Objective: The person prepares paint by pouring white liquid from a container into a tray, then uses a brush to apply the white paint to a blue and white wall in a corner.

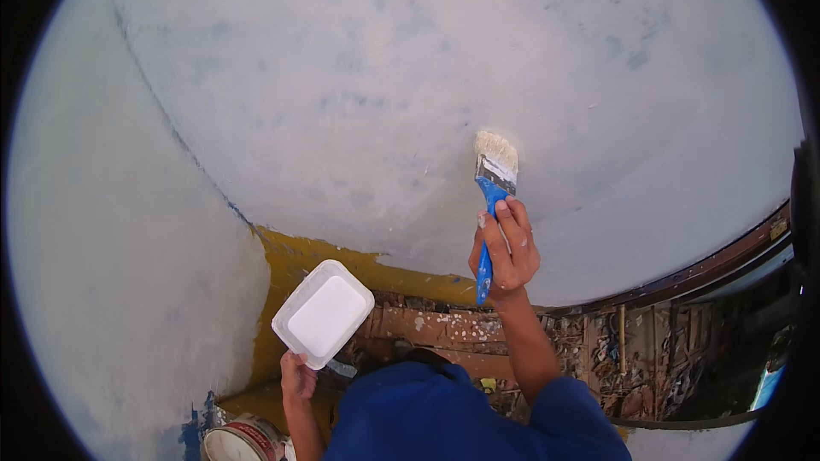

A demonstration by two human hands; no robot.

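My right hand (509,246) grips the blue handle of a flat paintbrush (492,189). White paint coats its pale bristles and ferrule, and the bristle tips appear to touch the wall (384,141). That wall is whitish, with bluish-grey patches showing through. Paint specks dot the fingers of this hand. Lower left, my left hand (298,374) holds a white plastic tub (323,314) by its near corner. White paint covers the bottom of the tub.
A yellow-ochre band (295,256) runs along the wall's foot. The adjoining wall (141,237) meets it at a dark corner line. A paint bucket (240,442) stands at lower left. Paint-spattered cardboard (442,326) and debris (615,358) cover the floor. A brown frame (717,250) edges the right.
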